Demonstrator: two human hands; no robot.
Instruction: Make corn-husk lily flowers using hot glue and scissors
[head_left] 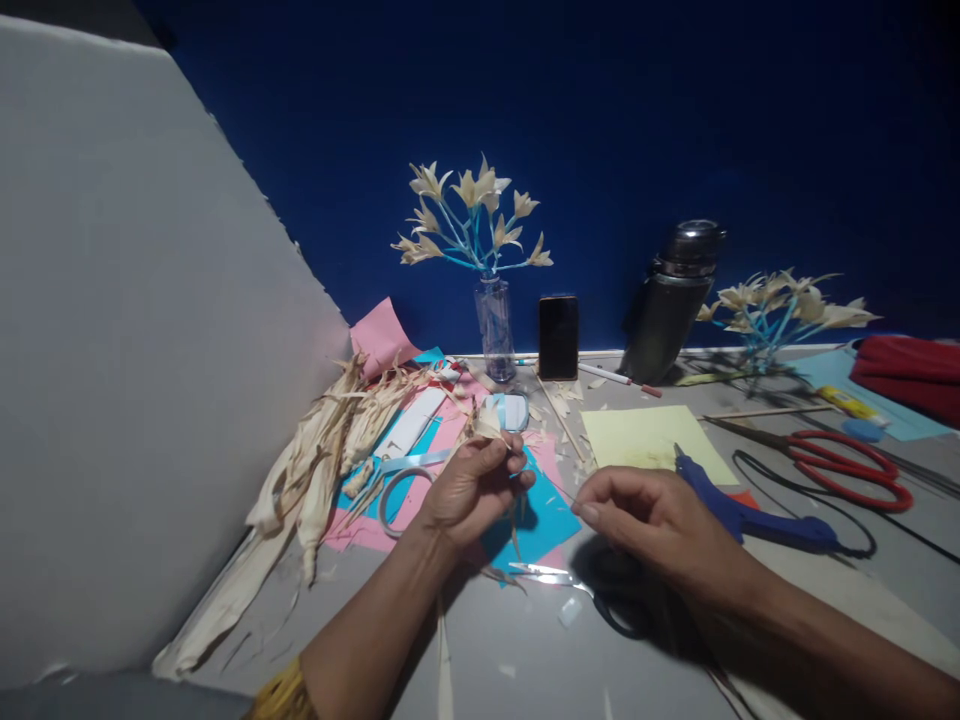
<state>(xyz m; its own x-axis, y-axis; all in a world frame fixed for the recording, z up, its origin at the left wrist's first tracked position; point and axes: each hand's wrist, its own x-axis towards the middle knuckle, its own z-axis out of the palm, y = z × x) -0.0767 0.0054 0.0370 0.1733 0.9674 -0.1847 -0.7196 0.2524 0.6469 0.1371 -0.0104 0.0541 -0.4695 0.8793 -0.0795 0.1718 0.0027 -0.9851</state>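
Note:
My left hand [476,485] is closed around a small cream flower [487,424] of dried husk, with its petals pointing up and away. The fingers of my right hand [637,505] are pinched on the end of a thin strand [564,492], which stretches toward my left hand; whether it is thread or wire I cannot tell. Below the hands lie small scissors [551,575] with dark handles. Blue paper [536,535] and pink paper are spread beneath my left hand. Just beyond my right hand rests a blue glue gun [750,515].
Dried husks [322,460] pile up on the left near a tape roll [390,505]. At the back stand a glass vase [493,330] of husk flowers, a phone [559,338] and a dark flask [667,310]. Red-handled scissors [862,470] and more flowers [780,305] are on the right.

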